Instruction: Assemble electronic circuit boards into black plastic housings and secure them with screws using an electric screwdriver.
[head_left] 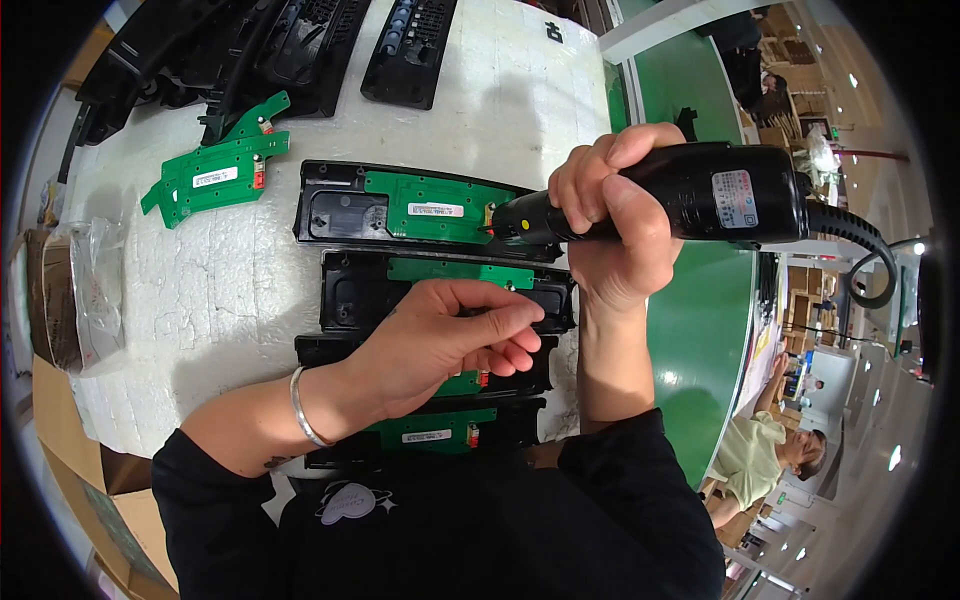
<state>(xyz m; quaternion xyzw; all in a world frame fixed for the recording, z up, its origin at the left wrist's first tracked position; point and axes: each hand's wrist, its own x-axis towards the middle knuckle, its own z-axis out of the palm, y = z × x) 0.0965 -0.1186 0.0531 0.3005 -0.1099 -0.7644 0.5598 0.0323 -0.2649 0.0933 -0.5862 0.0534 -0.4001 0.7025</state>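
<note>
Blocking black housings (350,298) near loose boards (212,188), the left hand (435,340) perhaps pinches something.

Right hand (635,225): grips black power tool (690,190), tip at green board (440,195)
Left hand (435,335): thumb and finger pinched above black tray (352,296)

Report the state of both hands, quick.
Left hand: closed in a pinch; whether it holds anything small cannot be told.
Right hand: closed, holding the black power screwdriver.
</note>
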